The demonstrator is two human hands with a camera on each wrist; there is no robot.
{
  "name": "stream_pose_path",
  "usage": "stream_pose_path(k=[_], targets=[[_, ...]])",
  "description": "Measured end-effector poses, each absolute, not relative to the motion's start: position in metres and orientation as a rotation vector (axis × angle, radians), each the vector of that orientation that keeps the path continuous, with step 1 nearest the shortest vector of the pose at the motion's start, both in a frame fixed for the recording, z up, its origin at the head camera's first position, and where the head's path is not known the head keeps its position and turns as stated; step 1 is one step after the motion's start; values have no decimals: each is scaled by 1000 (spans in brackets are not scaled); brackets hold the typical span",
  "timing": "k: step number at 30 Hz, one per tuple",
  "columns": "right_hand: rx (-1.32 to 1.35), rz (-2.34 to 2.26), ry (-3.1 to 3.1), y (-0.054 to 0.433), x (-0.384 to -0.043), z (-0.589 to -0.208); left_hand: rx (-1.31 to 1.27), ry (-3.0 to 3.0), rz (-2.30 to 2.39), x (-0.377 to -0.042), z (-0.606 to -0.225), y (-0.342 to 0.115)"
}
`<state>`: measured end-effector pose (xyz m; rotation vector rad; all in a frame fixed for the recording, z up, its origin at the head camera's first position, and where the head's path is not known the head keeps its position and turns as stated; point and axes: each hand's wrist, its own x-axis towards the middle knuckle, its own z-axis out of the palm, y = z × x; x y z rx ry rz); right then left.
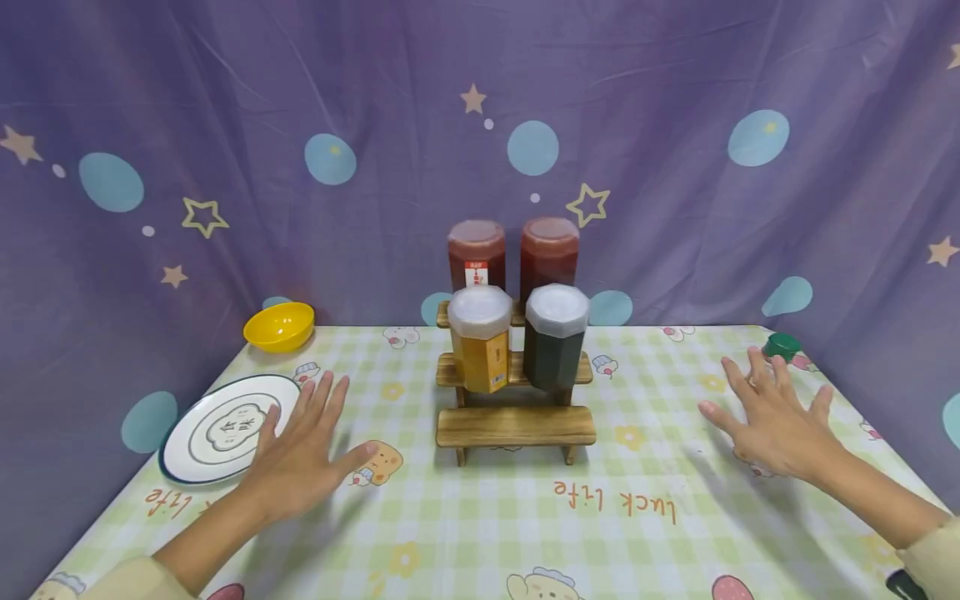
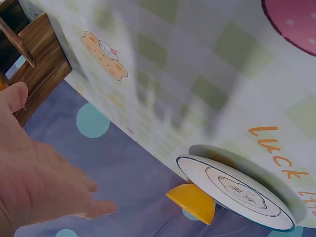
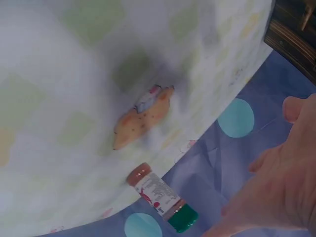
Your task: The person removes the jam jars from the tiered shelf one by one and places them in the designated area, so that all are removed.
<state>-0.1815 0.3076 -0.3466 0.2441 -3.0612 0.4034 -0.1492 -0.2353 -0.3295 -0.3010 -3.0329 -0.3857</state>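
Head view: both hands (image 1: 300, 462) (image 1: 783, 429) spread fingers (image 1: 321, 397), left near a blue-rimmed white plate (image 1: 187, 435).

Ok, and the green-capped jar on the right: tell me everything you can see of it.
It is a slim jar with a reddish-brown body, glass or plastic by its look, a green cap that is on, and a white label with red print and text too fine to read. It stands upright on the checked tablecloth near the far right corner, beyond the right hand, which partly hides it in the head view. Only the cloth appears to touch it; the hand is apart.
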Motion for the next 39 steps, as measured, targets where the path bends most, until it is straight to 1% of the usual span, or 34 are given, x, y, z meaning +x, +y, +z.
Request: stream_pose_path(k=[13, 20, 25, 32, 39], targets=[[279, 483, -2694, 297, -193, -313, -267, -2875, -632, -153, -328, -225], [337, 720, -2666, 286, -196, -307, -264, -2870, -783, -153, -329, -219], [332, 874, -2683, 273, -201, -298, -269, -2878, -941, -154, -331, -212], [285, 1189, -2669, 250, -212, -272, -252, -2890, -1109, -158, -337, -201], [270, 1335, -2669, 235, -221, -246, -236, -2863, -1293, -165, -338, -188]])
